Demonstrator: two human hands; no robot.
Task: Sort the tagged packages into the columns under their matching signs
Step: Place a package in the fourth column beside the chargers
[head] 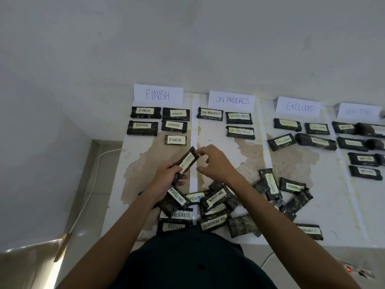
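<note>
The WAITING package [188, 160] is gripped by the left hand [166, 177]. The right hand [216, 161] is curled at its top corner; a hold cannot be told.

Head camera, wide-angle: above counter [333, 201] near edge, facing forward-down toward FINISH sign [158, 94] at wall [187, 38]; close range.

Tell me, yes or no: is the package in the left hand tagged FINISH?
No: the package in the left hand is lettered WAITIN, its last letter hidden.

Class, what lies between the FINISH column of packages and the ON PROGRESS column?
A long white strip runs down the table between them, as the head view shows.
</note>
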